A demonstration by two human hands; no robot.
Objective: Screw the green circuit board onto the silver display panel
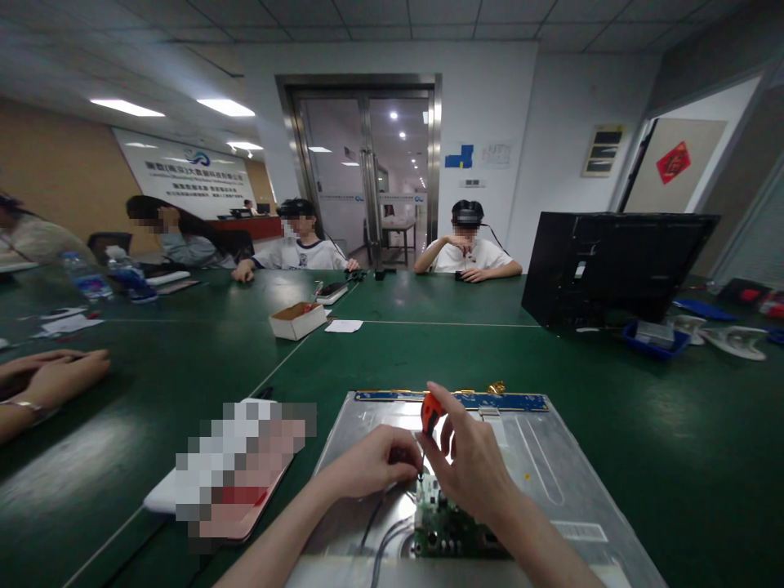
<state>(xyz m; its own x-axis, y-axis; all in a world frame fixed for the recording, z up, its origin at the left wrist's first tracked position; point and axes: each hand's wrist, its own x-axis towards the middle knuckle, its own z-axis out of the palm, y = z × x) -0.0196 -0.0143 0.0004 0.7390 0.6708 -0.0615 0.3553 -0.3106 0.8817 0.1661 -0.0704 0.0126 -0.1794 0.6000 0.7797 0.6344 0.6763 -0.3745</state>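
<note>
A silver metal panel (588, 482) lies on the green table, with a blue circuit strip (520, 402) along its far edge. Near the middle of the panel sits a green circuit board (450, 527), partly hidden by my right hand. My right hand (474, 457) holds an orange-and-black screwdriver (431, 412) upright by its handle, the shaft pointing down at the board's far left corner. Close beside the shaft is my left hand (383, 459), thumb and fingers pinched together near the tip; what they hold, if anything, is too small to make out. Dark cables (385, 543) run from the board's left side.
Left of the panel lie a blurred white-and-pink item (245, 482) and a person's hands (61, 376). An open box (298, 321) stands farther back. A large black monitor (618, 265) and blue tray (655, 341) are at the right. Several people sit around the table.
</note>
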